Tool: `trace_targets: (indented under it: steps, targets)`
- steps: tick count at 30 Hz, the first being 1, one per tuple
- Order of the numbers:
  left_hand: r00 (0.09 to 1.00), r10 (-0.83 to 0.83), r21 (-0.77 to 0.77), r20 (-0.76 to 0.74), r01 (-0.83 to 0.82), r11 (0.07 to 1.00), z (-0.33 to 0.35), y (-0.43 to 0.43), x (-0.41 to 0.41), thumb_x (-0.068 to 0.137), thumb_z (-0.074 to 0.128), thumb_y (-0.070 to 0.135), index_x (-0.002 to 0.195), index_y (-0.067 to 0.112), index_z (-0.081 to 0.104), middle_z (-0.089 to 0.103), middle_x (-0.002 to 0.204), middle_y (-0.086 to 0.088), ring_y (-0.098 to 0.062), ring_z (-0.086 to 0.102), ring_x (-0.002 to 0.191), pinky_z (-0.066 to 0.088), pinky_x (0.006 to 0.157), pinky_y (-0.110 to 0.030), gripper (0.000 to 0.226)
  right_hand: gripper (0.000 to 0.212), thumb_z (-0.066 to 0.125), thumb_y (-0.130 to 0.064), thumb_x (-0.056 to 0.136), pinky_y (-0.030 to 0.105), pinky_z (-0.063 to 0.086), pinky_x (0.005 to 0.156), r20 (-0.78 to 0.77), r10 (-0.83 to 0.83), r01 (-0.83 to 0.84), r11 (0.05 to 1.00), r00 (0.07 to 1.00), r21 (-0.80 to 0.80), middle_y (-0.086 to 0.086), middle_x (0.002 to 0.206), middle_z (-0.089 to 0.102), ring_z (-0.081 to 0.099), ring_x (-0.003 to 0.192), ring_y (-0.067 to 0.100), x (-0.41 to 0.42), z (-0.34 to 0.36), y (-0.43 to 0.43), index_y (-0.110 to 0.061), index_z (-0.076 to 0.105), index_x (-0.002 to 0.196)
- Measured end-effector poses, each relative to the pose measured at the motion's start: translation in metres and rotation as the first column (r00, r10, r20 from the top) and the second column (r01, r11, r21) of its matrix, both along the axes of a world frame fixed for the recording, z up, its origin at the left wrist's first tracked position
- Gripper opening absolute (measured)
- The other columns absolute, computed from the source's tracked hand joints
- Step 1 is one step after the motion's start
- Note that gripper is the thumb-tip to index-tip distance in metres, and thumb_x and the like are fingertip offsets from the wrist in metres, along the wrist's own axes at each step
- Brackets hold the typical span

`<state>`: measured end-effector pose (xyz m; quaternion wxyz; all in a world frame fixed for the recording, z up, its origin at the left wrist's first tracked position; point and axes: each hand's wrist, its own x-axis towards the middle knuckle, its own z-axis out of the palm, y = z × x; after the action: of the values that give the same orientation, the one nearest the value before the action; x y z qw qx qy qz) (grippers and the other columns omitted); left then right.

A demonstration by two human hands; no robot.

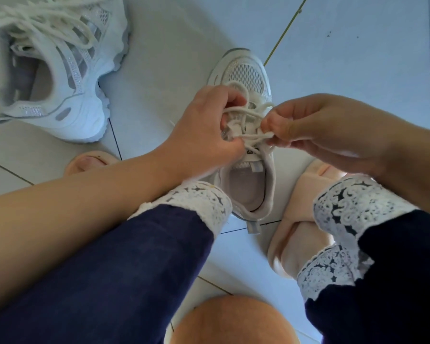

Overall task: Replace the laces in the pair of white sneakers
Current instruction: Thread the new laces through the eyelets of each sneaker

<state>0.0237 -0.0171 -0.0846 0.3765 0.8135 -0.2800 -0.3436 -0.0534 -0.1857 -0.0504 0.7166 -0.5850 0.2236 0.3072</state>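
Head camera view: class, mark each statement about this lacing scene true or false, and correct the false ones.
1. The left hand and the right hand both pinch the lace of the near sneaker standing between the person's feet. True.
2. The near sneaker's toe points toward the person. False: the toe points away, and the heel opening is nearest the person.
3. The second sneaker lies at the person's right. False: it lies on the floor to the front left.
4. The second sneaker has a loose lace threaded in it. True.
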Motion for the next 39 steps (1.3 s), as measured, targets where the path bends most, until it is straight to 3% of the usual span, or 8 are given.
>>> trace_targets:
  steps: [3,6,14,21,26,30,34,39]
  targets:
    - [0.996,0.074,0.0,-0.055,-0.074,0.997,-0.001,0.005,0.002,0.071,0.071,0.01,0.104,0.023,0.048,0.039,0.082,0.013,-0.002,0.042,0.066,0.036,0.064,-0.005,0.042,0.008,0.061,-0.018,0.078,0.016,0.049,0.073,0.102,-0.077,0.079,0.997,0.992,-0.018,-0.004,0.073,0.065,0.06,0.073,0.007,-0.004,-0.002,-0.009,-0.018,0.067,0.073]
    - [0.988,0.106,0.001,-0.112,-0.107,0.994,-0.001,0.006,0.004,0.071,0.075,0.014,0.102,0.025,0.049,0.043,0.074,0.011,-0.003,0.043,0.062,0.042,0.062,-0.009,0.041,0.033,0.059,0.006,0.081,0.018,0.05,0.071,0.153,-0.168,0.201,0.952,0.974,-0.23,-0.004,0.084,0.069,0.066,0.076,0.01,-0.005,-0.011,-0.013,-0.025,0.063,0.093]
    - [0.987,0.13,-0.002,-0.091,-0.131,0.991,0.001,0.0,0.0,0.07,0.076,0.016,0.102,0.025,0.048,0.041,0.077,0.012,-0.002,0.044,0.063,0.039,0.063,-0.007,0.044,0.026,0.078,-0.022,0.071,0.021,0.05,0.076,0.246,-0.032,0.134,0.902,0.969,-0.411,-0.011,0.09,0.064,0.059,0.075,0.004,-0.01,-0.029,0.008,-0.033,0.06,0.086]
    - [0.992,0.122,0.061,-0.041,-0.12,0.991,0.001,-0.006,-0.004,0.072,0.069,0.012,0.109,0.021,0.048,0.048,0.109,0.0,-0.005,0.045,0.086,0.033,0.074,-0.001,0.043,0.024,0.061,-0.007,0.083,0.011,0.042,0.078,0.352,-0.085,0.264,0.824,0.932,-0.502,-0.016,0.085,0.065,0.059,0.081,-0.008,-0.008,-0.026,-0.001,-0.029,0.058,0.075]
    - [0.985,0.165,0.056,-0.058,-0.162,0.985,0.001,-0.008,-0.004,0.072,0.072,0.016,0.104,0.024,0.048,0.052,0.111,-0.003,-0.01,0.05,0.093,0.039,0.08,-0.01,0.041,0.024,0.07,-0.02,0.078,0.007,0.038,0.069,0.282,0.25,-0.013,0.768,0.926,-0.64,-0.018,0.083,0.057,0.052,0.075,-0.004,-0.007,-0.027,0.008,-0.039,0.058,0.085]
    - [0.984,0.172,0.066,-0.047,-0.169,0.983,0.003,-0.009,-0.003,0.072,0.068,0.018,0.107,0.019,0.05,0.051,0.113,-0.005,-0.015,0.052,0.099,0.043,0.087,-0.02,0.04,0.019,0.071,-0.02,0.078,0.003,0.032,0.068,0.301,0.309,0.018,0.67,0.902,-0.742,-0.018,0.079,0.049,0.05,0.069,-0.005,0.002,-0.026,0.008,-0.035,0.059,0.081]
    - [0.986,0.167,0.084,-0.008,-0.165,0.983,0.007,-0.011,-0.004,0.059,0.05,0.029,0.105,0.018,0.049,0.049,0.104,-0.003,-0.009,0.046,0.086,0.034,0.07,-0.003,0.047,0.013,0.063,-0.023,0.085,0.013,0.04,0.069,0.252,0.1,0.103,0.723,0.963,-0.683,-0.02,0.076,0.056,0.054,0.071,0.001,-0.002,-0.025,0.0,-0.031,0.059,0.075]
    - [0.985,0.158,0.12,0.065,-0.165,0.979,0.004,-0.001,-0.004,0.07,0.059,0.0,0.101,0.018,0.046,0.046,0.103,-0.001,-0.002,0.043,0.081,0.032,0.069,0.0,0.038,0.021,0.059,-0.018,0.088,0.011,0.039,0.065,0.171,-0.064,0.166,0.7,0.983,-0.694,-0.014,0.068,0.06,0.052,0.062,-0.005,-0.005,-0.021,-0.013,-0.028,0.056,0.07]
